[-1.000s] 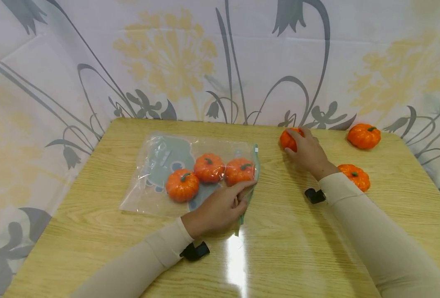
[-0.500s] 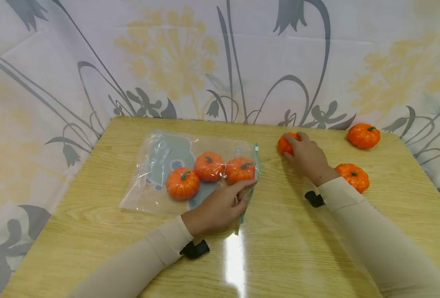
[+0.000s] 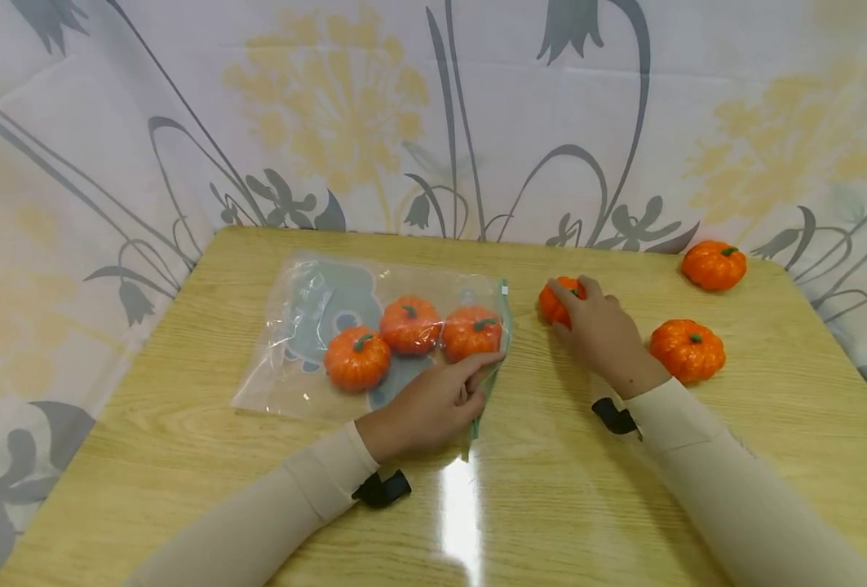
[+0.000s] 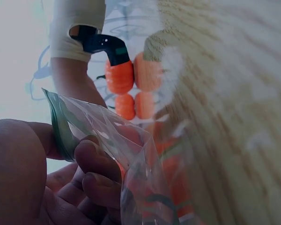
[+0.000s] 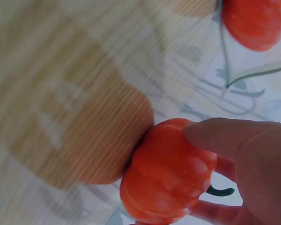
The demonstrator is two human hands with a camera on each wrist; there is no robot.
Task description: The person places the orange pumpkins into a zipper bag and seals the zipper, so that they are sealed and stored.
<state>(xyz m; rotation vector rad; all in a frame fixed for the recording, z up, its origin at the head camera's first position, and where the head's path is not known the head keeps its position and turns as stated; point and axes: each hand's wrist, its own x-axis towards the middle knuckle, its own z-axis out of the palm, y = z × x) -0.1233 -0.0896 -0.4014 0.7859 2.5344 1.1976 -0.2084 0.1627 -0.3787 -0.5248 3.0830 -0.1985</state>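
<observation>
My right hand (image 3: 600,333) grips a small orange pumpkin (image 5: 168,171) with a green stem, thumb and fingers around its sides. It stands on or just above the table, right of a clear zip bag (image 3: 308,403). The bag lies flat with three pumpkins inside: a left one (image 3: 357,359), a middle one (image 3: 410,325) and a right one (image 3: 471,333). At the bag's green zip edge (image 4: 61,126), my left hand (image 3: 433,405) pinches the plastic, holding the mouth with curled fingers. In the left wrist view the bag's film rises beside those fingers.
Two more pumpkins sit at the right of the wooden table (image 3: 257,505): a near one (image 3: 687,350) by my right sleeve and a far one (image 3: 714,265) near the back edge. A flower-printed cloth (image 3: 374,122) hangs behind the table.
My right hand has moved left and slightly toward me with its pumpkin, nearer the bag's mouth. The near right pumpkin is now less covered by my sleeve. My left hand stays put.
</observation>
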